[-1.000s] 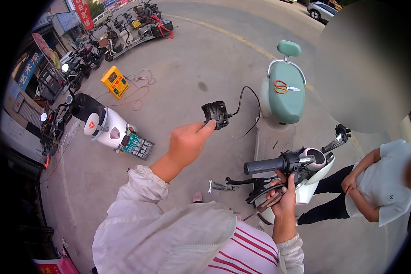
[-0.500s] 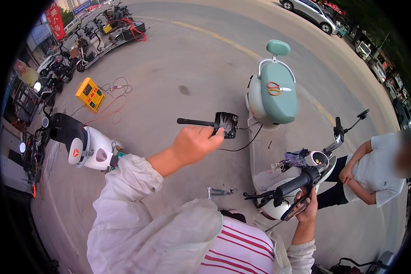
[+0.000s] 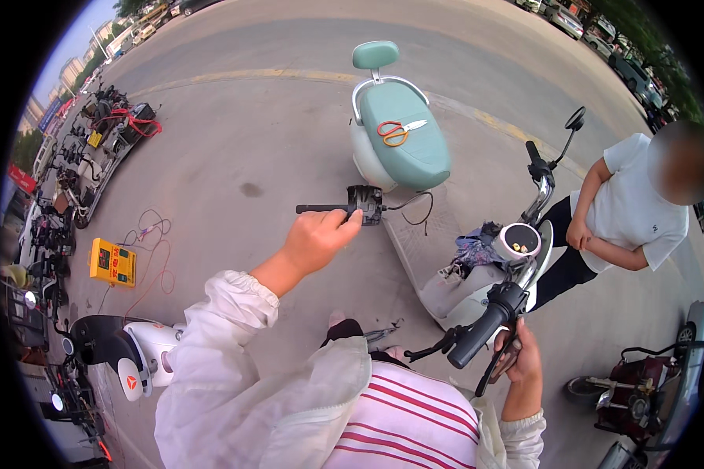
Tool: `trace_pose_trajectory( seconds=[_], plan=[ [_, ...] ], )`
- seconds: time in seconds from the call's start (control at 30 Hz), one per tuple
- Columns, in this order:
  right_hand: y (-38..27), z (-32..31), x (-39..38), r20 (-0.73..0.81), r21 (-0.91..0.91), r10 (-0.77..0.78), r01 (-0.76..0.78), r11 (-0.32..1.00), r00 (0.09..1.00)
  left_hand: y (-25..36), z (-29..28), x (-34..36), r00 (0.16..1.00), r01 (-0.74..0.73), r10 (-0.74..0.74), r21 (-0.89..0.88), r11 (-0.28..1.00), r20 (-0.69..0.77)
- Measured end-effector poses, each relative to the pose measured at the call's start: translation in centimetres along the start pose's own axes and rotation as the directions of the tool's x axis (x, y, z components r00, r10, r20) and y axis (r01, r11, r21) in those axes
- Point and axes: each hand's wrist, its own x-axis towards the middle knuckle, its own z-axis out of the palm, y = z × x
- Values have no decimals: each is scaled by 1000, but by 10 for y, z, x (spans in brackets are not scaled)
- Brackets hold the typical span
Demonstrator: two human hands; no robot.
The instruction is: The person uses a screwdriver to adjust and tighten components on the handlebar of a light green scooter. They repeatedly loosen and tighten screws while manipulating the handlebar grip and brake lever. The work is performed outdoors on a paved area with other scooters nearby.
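In front of me my left hand (image 3: 319, 241) grips a black plastic housing (image 3: 365, 205) with a straight black bar sticking out to its left. A thin black cable (image 3: 426, 205) curls from the housing toward a white scooter with a green seat (image 3: 409, 152). At lower right my right hand (image 3: 524, 358) is closed round a dark, flat piece with a thin black stem (image 3: 489, 375), probably a rear-view mirror. It is just beside the scooter's black handlebar grip (image 3: 477, 338); the fingers partly hide it. Orange-handled scissors (image 3: 399, 133) lie on the seat.
A person in a white shirt (image 3: 630, 199) stands beyond the handlebar, hands together. A yellow charger box (image 3: 113, 263) with loose wires sits on the ground at left, near another white scooter (image 3: 145, 348). Crumpled cloth (image 3: 477, 246) hangs by the steering column. A motorcycle (image 3: 637, 399) stands at lower right.
My view has swung, so the scooter's seat and the charger box sit further left in it. The housing in my left hand has turned. My right hand keeps its hold.
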Motion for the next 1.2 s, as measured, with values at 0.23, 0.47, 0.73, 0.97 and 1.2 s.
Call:
trace_pose_trajectory(
  seconds=[0.23,0.47,0.73,0.97,1.2],
  plan=[
    [-1,15,-11,-133,-73,-44,34,997,990,-56,93,42,995,97,-104,-375,922,2],
    [8,3,-32,-102,187,-71,89,978,992,-96,186,62,867,486,-367,-734,475,336],
    [39,9,-68,-246,272,-200,265,925,948,-111,196,27,756,651,-347,-689,318,555],
    [110,3,-155,-403,295,-495,621,726,770,-93,183,3,721,669,-353,-732,129,597],
    [243,4,-190,-871,362,-88,751,552,484,-66,142,2,524,769,-413,-622,-148,745]
  ],
)
